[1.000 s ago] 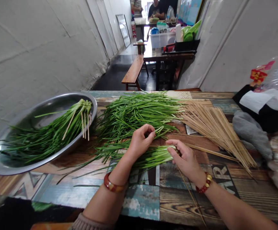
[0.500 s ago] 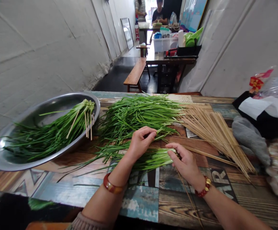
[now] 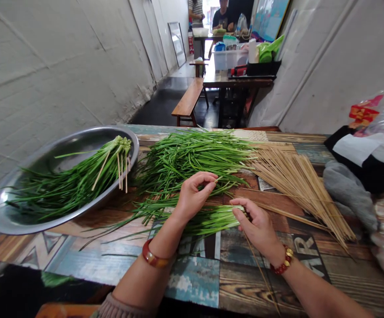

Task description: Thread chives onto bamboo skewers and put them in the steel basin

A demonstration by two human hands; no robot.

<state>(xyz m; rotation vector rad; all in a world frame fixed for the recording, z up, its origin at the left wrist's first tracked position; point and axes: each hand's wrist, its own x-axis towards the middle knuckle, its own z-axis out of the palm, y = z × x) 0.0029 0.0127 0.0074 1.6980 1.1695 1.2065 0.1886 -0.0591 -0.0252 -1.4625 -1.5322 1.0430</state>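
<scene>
My right hand [image 3: 258,221] closes around the pale root ends of a small bunch of garlic chives [image 3: 212,218] lying low over the table. A thin bamboo skewer [image 3: 261,274] slants down from beneath that hand toward the table's near edge. Thumb and fingertips of my left hand [image 3: 195,194] are pinched together just above the bunch, at the near side of a big pile of loose chives [image 3: 195,154]. A small pale bit shows at its fingertips, too small to name. To the right of the pile lie many bamboo skewers [image 3: 298,185], fanned out.
On the left, a steel basin [image 3: 62,225] holds skewered chives [image 3: 89,185]. At the right edge are a grey plastic bag [image 3: 344,190] and a black tray [image 3: 364,168] with packets. Beyond stand a bench [image 3: 188,99], another table [image 3: 238,83] and two people.
The view has shifted very slightly. My left fingertips show less green between them than before; the right hand keeps its grip on the chives.
</scene>
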